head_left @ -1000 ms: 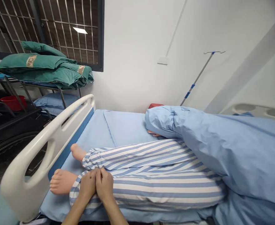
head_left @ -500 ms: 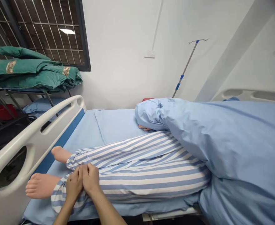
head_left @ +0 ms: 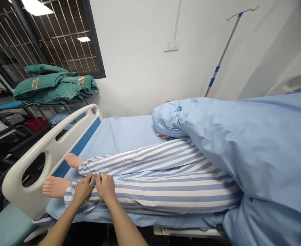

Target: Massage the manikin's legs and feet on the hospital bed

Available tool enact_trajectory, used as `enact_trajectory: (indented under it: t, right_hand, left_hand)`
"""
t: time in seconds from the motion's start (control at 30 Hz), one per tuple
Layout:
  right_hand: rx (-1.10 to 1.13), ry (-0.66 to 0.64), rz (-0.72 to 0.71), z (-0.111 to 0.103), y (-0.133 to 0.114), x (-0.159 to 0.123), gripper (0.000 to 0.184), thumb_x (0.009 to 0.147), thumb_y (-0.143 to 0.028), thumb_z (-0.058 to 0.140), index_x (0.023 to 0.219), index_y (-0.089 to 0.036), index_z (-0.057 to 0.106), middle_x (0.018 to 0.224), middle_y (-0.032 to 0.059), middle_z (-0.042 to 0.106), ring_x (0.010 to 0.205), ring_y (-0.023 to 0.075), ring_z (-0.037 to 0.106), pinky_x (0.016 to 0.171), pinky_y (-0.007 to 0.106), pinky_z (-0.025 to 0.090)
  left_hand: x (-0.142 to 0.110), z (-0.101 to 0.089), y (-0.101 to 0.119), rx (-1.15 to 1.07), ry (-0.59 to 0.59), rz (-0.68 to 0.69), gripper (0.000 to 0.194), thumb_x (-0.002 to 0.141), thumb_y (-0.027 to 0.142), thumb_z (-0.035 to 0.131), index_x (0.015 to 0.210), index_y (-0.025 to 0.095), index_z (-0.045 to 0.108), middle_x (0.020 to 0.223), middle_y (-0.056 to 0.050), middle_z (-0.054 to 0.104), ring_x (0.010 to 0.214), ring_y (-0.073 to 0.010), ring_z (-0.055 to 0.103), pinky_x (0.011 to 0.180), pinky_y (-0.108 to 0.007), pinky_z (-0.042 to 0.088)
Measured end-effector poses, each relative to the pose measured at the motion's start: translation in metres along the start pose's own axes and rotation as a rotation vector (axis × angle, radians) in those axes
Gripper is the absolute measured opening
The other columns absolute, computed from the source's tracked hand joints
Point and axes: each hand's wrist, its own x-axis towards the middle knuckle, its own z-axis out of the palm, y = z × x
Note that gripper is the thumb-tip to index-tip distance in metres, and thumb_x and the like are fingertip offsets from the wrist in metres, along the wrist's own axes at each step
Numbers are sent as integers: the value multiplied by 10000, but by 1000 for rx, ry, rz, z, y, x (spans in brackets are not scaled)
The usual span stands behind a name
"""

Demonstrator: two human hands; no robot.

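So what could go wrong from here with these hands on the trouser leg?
The left hand and right hand are on striped pajama trousers near the mattress edge, so a tug might drag the leg over it. The manikin's bare foot lies close to the white plastic footboard, and might knock it.

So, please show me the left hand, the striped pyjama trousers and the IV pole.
Left hand (head_left: 83, 187): head view, on the back of the hand.
Striped pyjama trousers (head_left: 171, 193): head view, on the nearer leg.
IV pole (head_left: 224, 51): head view, on the metal shaft.
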Motion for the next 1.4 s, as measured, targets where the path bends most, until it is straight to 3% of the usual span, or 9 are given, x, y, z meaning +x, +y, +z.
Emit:
enact_trajectory:
  t: [0.07, 0.2, 0.33, 0.43, 0.63, 0.87, 1.4]
  right_hand:
    - [21, 5, 10, -2, 0, 1, 352, 902, -299, 324, 714, -193, 602, 683, 37, 663, 617, 146, 572, 549, 247, 274]
    - [50, 23, 32, -4, 0, 1, 377, 913, -310, 300, 714, -197, 600, 685, 34, 664, 634, 148, 573, 562, 238, 292]
    - [51, 29, 33, -1, 1, 1, 367, 911, -304, 304, 713, -201, 596, 678, 28, 657, 646, 149, 573, 568, 235, 300]
    - [48, 27, 32, 3, 2, 2, 360, 907, -302, 308, 713, -199, 593, 683, 28, 657, 650, 148, 571, 571, 236, 297]
    - [38, 25, 50, 7, 3, 2, 362, 907, -302, 306, 716, -195, 594, 685, 29, 650, 650, 146, 558, 567, 238, 281]
    - [-12, 15, 56, 5, 0, 1, 358, 910, -300, 308, 722, -189, 591, 679, 20, 639, 641, 136, 545, 567, 236, 272]
    - [-19, -4, 55, 4, -3, 1, 376, 919, -287, 283, 720, -178, 582, 646, 12, 613, 624, 126, 535, 576, 229, 277]
  left_hand:
    - [5, -8, 14, -133, -39, -23, 239, 795, 272, 381, 784, 194, 607, 771, -42, 661, 681, -147, 581, 646, -235, 412]
    - [9, -11, 39, -382, 9, -158, 382, 853, 360, 262, 664, 176, 539, 632, -21, 609, 638, -141, 547, 602, -227, 392]
    - [4, -4, 51, -287, -13, -242, 279, 833, 313, 343, 695, 185, 549, 689, -34, 638, 653, -147, 556, 562, -222, 330]
    - [1, -1, 53, -152, -59, -285, 222, 826, 279, 377, 759, 202, 574, 773, -45, 663, 715, -160, 579, 568, -223, 312]
    - [1, 2, 53, -108, -85, -293, 240, 840, 293, 375, 896, 208, 592, 884, -70, 674, 808, -194, 592, 631, -251, 340]
    - [-2, 2, 55, -94, -100, -307, 298, 854, 326, 349, 969, 194, 591, 856, -98, 667, 806, -217, 593, 630, -269, 344]
    - [-5, 3, 54, -150, -99, -311, 292, 855, 295, 356, 972, 182, 597, 804, -87, 658, 736, -182, 576, 615, -246, 334]
